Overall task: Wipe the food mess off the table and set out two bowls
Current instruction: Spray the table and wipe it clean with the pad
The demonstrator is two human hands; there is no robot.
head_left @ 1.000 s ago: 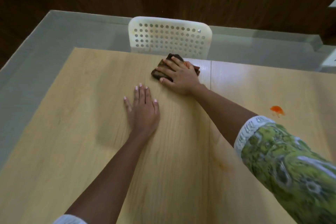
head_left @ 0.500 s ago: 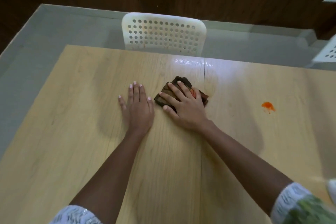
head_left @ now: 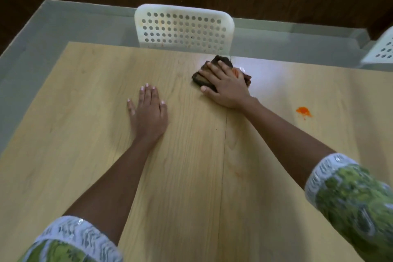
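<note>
Pale wood-grain laminate forms the table (head_left: 80,125), and a dark folded cloth (head_left: 201,77) is pressed against it near the far edge, just in front of the white perforated chair back (head_left: 184,27). The cloth is held flat under the right hand (head_left: 228,87), whose fingers are extended and slightly spread over it, so that pressure is distributed across the wiping surface; an orange stain is visible on the cloth beside the knuckles. The left hand (head_left: 148,112) is laid palm-down on the bare table, fingers straight and nothing held, apparently as a brace while the reach is made. An orange food smear (head_left: 304,111) is located to the right, well apart from the cloth and not yet wiped. No bowls are in view.
</note>
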